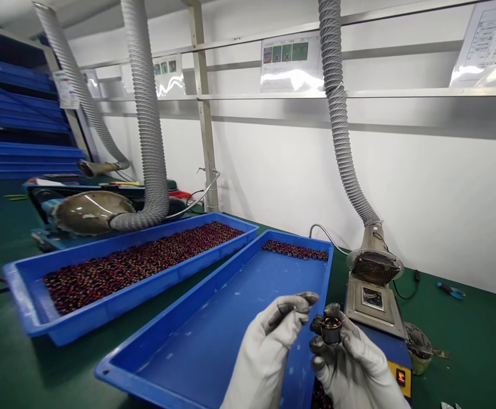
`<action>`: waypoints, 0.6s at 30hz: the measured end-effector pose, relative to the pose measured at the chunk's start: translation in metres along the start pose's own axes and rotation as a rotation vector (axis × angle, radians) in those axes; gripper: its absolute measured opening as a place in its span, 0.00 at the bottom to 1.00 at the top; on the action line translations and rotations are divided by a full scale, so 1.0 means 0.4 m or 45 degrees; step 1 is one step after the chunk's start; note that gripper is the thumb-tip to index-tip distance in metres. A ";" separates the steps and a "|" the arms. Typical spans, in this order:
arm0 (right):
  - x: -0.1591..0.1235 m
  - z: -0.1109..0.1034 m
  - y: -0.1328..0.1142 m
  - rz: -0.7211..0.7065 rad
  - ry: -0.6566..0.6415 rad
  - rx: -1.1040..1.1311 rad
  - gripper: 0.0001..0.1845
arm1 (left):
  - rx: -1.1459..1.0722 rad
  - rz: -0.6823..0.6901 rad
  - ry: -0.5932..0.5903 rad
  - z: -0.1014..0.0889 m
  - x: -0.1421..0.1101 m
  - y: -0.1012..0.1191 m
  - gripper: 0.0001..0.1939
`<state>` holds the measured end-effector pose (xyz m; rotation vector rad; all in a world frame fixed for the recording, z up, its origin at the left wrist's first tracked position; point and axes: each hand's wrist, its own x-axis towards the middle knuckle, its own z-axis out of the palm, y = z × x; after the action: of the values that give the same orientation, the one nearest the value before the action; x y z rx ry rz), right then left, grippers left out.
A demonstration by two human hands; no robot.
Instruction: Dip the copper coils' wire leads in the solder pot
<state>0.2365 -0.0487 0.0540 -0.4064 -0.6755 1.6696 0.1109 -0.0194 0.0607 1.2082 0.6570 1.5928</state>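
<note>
My right hand (350, 358), in a white glove with blackened fingertips, grips a small round coil (331, 330) between thumb and fingers. The coil has a dark outer ring and copper-coloured wire inside its open top. Just left of it, my left hand (273, 335) is raised in a similar stained glove, its fingers pinched together and apart from the coil. Whether anything small sits in that pinch is hidden. Beneath both hands lies a long blue tray (213, 318), with rows of small dark parts (296, 250) at its far end and more dark parts partly hidden beside my right hand.
A second blue tray (28, 295) at left holds many dark reddish parts. To the right stands a solder pot (373, 301) under an extraction hose (337, 113), with a small cup (418, 346) beside it. Pliers (451, 291) lie on the green table. Another hose (145, 113) hangs at left.
</note>
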 end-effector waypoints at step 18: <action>0.019 0.003 0.023 0.104 -0.084 0.005 0.15 | 0.100 0.175 -0.047 -0.009 0.010 0.015 0.05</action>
<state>0.2272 -0.0426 0.0499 -0.3819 -0.7121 1.7676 0.1054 -0.0173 0.0661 1.3625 0.6297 1.6667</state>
